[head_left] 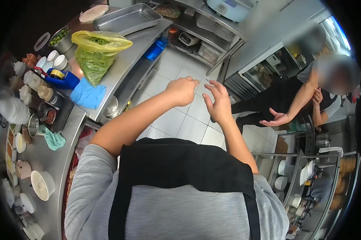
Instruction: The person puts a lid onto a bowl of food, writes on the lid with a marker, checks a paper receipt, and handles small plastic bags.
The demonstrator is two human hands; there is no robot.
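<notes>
My left hand (183, 91) curls closed above the floor (190, 124), nothing visible in it, while my right hand (217, 102) spreads half wide and bare beside it. On the desk (60, 160) to my left, the blue cloth (88, 94) lies by the edge, likely for quick wiping; just past it, the yellow bag (94, 60) of greens sits mouth up, probably against spilling.

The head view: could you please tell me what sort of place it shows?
It is most likely a commercial kitchen: a long steel counter bears a metal tray and a yellow bag of greens, and the wearer has a black apron.
</notes>
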